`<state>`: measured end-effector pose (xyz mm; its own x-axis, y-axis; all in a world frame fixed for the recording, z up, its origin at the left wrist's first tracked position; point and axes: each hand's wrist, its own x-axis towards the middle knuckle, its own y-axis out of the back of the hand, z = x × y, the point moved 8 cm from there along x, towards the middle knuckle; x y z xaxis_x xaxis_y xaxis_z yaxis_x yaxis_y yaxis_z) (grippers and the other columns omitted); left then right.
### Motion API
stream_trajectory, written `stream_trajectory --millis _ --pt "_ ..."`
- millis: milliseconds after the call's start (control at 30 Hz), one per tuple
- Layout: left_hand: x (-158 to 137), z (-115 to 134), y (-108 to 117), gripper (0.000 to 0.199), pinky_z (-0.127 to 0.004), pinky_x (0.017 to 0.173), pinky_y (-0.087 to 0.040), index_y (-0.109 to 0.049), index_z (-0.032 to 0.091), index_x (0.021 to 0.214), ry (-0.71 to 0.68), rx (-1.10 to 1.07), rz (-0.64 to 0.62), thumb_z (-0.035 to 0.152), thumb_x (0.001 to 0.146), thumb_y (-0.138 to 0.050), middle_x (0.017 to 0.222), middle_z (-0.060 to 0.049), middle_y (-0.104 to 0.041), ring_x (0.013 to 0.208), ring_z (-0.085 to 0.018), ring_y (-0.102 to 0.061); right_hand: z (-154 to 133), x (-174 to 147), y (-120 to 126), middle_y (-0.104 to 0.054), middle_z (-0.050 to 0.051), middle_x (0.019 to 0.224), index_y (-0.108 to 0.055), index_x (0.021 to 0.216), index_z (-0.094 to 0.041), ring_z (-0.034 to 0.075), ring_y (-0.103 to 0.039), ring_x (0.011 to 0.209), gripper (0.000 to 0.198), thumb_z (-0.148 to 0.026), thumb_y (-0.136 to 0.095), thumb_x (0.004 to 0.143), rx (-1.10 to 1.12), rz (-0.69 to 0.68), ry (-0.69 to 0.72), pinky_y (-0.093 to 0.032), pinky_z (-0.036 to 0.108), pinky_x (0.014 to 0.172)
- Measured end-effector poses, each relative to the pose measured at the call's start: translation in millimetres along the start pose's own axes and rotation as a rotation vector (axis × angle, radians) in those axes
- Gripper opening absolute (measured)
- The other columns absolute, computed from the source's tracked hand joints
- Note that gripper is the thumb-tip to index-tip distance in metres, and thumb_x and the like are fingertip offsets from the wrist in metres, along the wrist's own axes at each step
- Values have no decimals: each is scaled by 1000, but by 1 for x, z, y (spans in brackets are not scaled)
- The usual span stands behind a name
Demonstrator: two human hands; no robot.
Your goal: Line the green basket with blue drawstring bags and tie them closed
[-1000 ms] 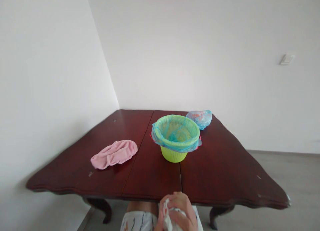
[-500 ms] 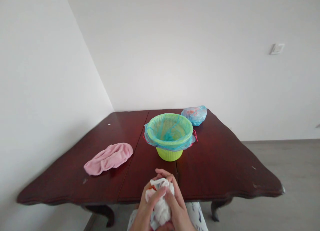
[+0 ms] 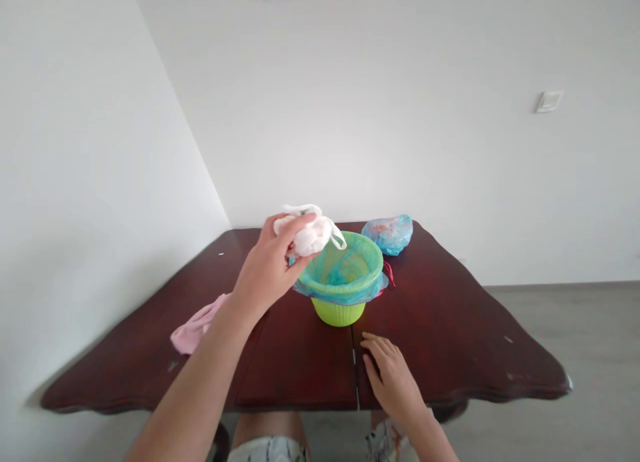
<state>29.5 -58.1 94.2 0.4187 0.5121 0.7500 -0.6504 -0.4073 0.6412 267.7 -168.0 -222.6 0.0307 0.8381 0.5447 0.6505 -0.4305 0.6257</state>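
My left hand (image 3: 277,255) is closed round a crumpled white plastic bag (image 3: 313,235), with one handle loop sticking out to the right. It is held in the air over the left rim of a green mesh basket (image 3: 340,313). A thin blue bag liner (image 3: 367,290) hangs over the basket's rim, and its red drawstring (image 3: 389,274) shows on the right. My right hand (image 3: 390,372) rests at the table's near edge in front of the basket, fingers stretched out and nothing in them.
A pink cloth (image 3: 197,325) lies on the left of the dark red wooden table (image 3: 450,315), partly hidden by my left forearm. At the back right sits a filled blue plastic bag (image 3: 389,234). White walls stand behind and to the left.
My left hand has carried the crumpled white bag up and forward from my lap to the basket's rim. My right hand has let go of it and moved right onto the table.
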Motion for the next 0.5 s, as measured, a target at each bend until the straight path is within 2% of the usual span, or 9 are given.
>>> stream_trajectory --millis 67,100,133,167,233,267,333,400,500 --pt "25 -10 -39 105 -44 106 -67 -24 48 194 80 54 -326 49 108 -84 160 -12 -71 122 -33 -83 7 -3 -4 -85 12 146 -82 126 -28 33 -82 134 29 -21 -55 118 -68 10 -16 -67 55 114" --pt "31 -16 -61 121 -43 105 -66 -8 45 197 107 72 -478 54 105 -86 158 -12 -75 119 -33 -84 8 -5 -6 -84 12 145 -80 124 -27 33 -81 134 28 -21 -54 119 -92 14 -32 -67 55 113" --pt "35 -22 -82 135 -44 105 -65 3 40 197 124 83 -611 58 100 -89 157 -13 -78 120 -35 -85 7 -7 -8 -84 12 145 -79 122 -27 34 -81 133 27 -22 -53 120 -114 17 -48 -66 55 112" --pt "37 -28 -103 146 -44 107 -64 7 34 197 125 84 -721 61 94 -93 157 -15 -80 125 -37 -85 5 -8 -10 -83 12 144 -78 120 -27 34 -80 133 26 -22 -52 120 -133 19 -61 -66 56 110" --pt "38 -39 -140 155 -45 109 -64 -8 26 198 92 68 -862 62 81 -102 160 -20 -80 132 -41 -83 1 -9 -12 -83 12 143 -76 119 -28 35 -80 131 24 -23 -53 119 -156 25 -69 -65 56 109" --pt "39 -43 -154 150 -47 111 -64 -23 24 196 63 51 -892 63 76 -104 163 -22 -77 137 -42 -82 0 -9 -12 -83 12 142 -76 119 -28 34 -81 130 23 -23 -54 119 -158 29 -66 -65 55 109" --pt "40 -50 -170 126 -51 115 -64 -54 25 183 11 24 -897 67 75 -104 168 -22 -75 145 -44 -78 -1 -9 -12 -84 11 142 -76 120 -28 34 -81 130 21 -23 -56 118 -150 37 -55 -65 55 109" --pt "38 -55 -170 93 -55 120 -62 -72 29 168 -20 -9 -876 72 89 -95 167 -18 -76 149 -43 -76 0 -10 -11 -84 10 144 -76 122 -29 35 -82 131 21 -23 -57 117 -138 43 -48 -66 57 111" --pt "27 -55 -146 58 -57 127 -59 -79 36 160 -47 -109 -805 71 114 -69 165 -10 -78 150 -39 -77 1 -11 -9 -84 10 145 -77 123 -29 36 -82 133 22 -22 -57 116 -131 45 -42 -65 59 113"
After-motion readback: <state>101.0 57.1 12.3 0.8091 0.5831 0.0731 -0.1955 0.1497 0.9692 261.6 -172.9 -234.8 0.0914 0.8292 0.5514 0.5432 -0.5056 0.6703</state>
